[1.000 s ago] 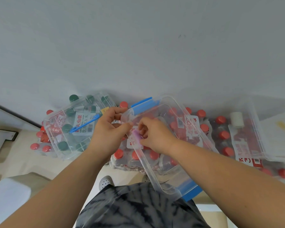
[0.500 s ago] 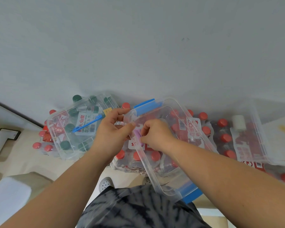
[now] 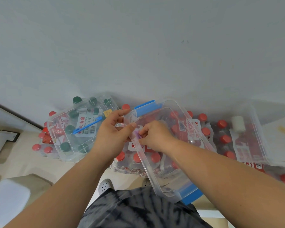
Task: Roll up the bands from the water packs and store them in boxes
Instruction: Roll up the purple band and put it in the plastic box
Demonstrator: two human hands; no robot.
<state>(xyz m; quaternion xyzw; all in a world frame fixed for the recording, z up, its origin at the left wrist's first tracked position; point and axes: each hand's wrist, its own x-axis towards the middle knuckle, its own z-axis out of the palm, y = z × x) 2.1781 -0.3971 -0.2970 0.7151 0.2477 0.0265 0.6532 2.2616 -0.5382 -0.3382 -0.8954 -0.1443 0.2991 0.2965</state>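
1. Fabric (image 3: 138, 211) in a dark tie-dye print fills the bottom edge, and a grey perforated shoe (image 3: 105, 185) pokes out on the floor (image 3: 15, 162) just past it.
2. Both bare forearms come in from the lower corners and meet over the left rim of the middle box (image 3: 152, 178). It's a clear tub with blue latches at its near and far ends, and it sits on the water packs (image 3: 127, 167).
3. The right hand (image 3: 155, 135) has a narrow grip, with curled fingertips pinching a small pinkish-purple band (image 3: 136, 134) right at that rim.
4. The left hand (image 3: 112, 134) pushes its thumb in against the same band with the other fingers curled behind, so that grip looks closed on the band too. The index finger sticks out toward the far latch.
5. The packs are shrink-wrapped bottles with red caps, spread under and around the box and up against the wall (image 3: 138, 46).
6. Off to the left, the left box (image 3: 59, 145), also clear, sits on packs with green-capped bottles (image 3: 65, 146). There's a blue strip (image 3: 87, 125) in it.
7. Off to the right, the right box (image 3: 260, 140) rests on more red-capped packs and has a white roll (image 3: 238, 124) inside.
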